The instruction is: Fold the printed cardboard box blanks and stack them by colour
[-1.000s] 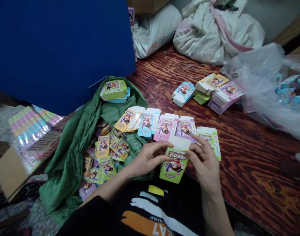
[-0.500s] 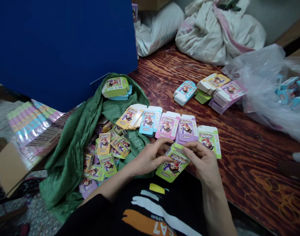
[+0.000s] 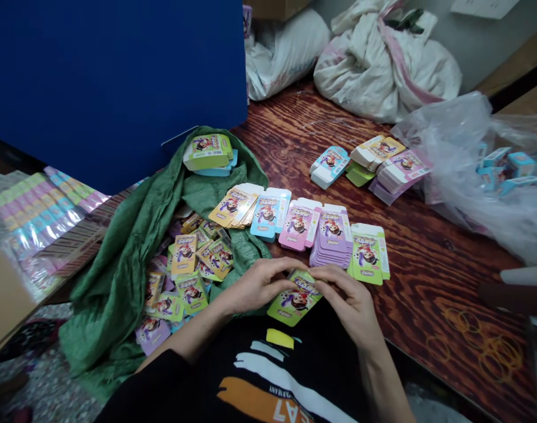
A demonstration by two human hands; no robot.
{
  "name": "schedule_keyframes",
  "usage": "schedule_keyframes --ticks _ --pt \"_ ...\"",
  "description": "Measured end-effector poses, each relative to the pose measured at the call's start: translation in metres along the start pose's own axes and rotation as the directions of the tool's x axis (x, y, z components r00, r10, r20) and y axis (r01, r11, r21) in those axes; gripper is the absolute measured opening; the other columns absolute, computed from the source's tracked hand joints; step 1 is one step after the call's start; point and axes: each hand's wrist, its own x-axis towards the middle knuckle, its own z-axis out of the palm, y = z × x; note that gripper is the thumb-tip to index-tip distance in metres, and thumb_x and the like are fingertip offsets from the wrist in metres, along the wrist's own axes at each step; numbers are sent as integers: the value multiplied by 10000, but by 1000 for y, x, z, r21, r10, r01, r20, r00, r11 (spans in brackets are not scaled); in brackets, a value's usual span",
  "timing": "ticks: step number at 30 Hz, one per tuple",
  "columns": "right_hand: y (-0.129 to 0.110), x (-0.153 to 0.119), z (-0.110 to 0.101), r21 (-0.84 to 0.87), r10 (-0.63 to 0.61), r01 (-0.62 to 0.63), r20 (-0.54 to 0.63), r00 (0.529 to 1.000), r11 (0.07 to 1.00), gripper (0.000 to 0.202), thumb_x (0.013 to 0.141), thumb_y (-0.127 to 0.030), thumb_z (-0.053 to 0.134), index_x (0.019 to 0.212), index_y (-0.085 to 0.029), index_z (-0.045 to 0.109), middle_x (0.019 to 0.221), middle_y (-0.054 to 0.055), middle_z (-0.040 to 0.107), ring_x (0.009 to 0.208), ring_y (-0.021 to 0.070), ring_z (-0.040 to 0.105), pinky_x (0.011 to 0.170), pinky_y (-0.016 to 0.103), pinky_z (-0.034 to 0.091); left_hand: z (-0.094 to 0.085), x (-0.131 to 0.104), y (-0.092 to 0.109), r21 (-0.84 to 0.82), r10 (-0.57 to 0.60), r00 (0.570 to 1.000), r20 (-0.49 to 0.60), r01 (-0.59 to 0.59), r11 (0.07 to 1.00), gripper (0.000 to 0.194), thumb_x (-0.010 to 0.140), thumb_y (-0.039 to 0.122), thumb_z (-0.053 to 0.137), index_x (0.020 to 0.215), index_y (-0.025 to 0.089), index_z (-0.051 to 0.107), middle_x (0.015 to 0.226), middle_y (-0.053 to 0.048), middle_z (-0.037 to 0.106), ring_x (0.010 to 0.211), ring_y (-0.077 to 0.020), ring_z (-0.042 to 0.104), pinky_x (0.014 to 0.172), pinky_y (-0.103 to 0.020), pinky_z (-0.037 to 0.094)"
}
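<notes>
A small green printed box is tilted in front of my chest. My left hand pinches its upper left side, and my right hand grips its upper right corner; the fingers cover its top end. Just beyond lie flat unfolded cartons in piles: orange, blue, pink, a taller purple stack and a green one. To the left, several filled-looking small boxes of mixed colours lie heaped in a green woven sack.
More carton stacks stand at the back of the wooden table. A clear plastic bag holds blue boxes at the right. Rubber bands lie near the front right edge. White sacks are behind, a blue panel at the left.
Both hands have drawn closer together at the top of the green box, and its top flap is now hidden by the fingers. The box has shifted slightly left.
</notes>
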Motion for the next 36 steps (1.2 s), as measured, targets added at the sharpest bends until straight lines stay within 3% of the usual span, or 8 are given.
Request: schedule_keyframes --ticks 6,9,12,16,19,24,31,36 --pt "2 6 -1 -96 5 9 150 989 995 215 989 -320 589 997 -261 795 971 61 766 912 213 720 815 336 574 -19 -12 5 110 15 999 42 -20 994 253 966 265 626 1192 206 723 1130 -67 779 987 -200 717 913 -286 529" --pt "21 20 -13 -319 0 -24 -74 997 948 282 976 -438 580 1097 -260 762 1080 89 749 1044 276 677 959 460 532 -53 -37 10 228 -49 982 -180 90 969 289 973 365 600 1198 220 710 1138 -64 767 962 -204 713 857 -279 549" --pt "46 39 -22 -567 -64 -135 -317 946 813 539 909 -529 617 1352 -224 637 1313 164 655 1239 372 552 1084 601 409 -95 -72 17 422 -135 862 -489 369 829 425 976 471 554 1314 235 658 1151 -72 755 935 -236 719 879 -340 565" --pt "69 57 -12 -699 4 -239 -320 947 674 759 843 -498 662 1501 -168 478 1528 250 479 1338 468 461 1092 685 336 -121 -98 21 583 -40 728 -684 580 570 587 969 520 506 1460 202 547 1539 -140 528 1357 -353 563 1154 -500 442" --pt "73 60 -3 -717 30 -260 -317 948 646 689 843 -429 632 1469 -174 498 1548 257 452 1335 477 470 1083 707 330 -109 -88 20 617 -6 802 -597 463 636 639 978 553 492 1499 182 496 1634 -148 407 1514 -327 389 1245 -514 330" --pt "76 54 -21 -619 23 -270 -377 926 738 660 817 -505 632 1413 -234 554 1512 185 491 1386 413 449 1136 644 336 -68 -45 21 516 -3 940 -341 190 835 544 990 453 545 1475 206 534 1627 -128 431 1517 -287 396 1252 -485 331" --pt "84 39 -46 -285 95 -206 -359 928 936 603 755 -641 726 1234 -274 703 1356 104 594 1336 318 522 1170 531 360 -25 8 18 13 -6 993 -119 8 1000 392 930 361 668 1290 210 693 1392 -116 666 1262 -268 635 1059 -390 523" --pt "70 29 -53 -24 242 -280 -436 867 960 631 701 -586 815 1228 -259 702 1456 122 538 1338 341 551 1154 558 391 1 34 4 -435 -169 986 -5 150 888 454 823 452 811 1170 169 735 1215 -126 748 1128 -241 694 994 -370 540"
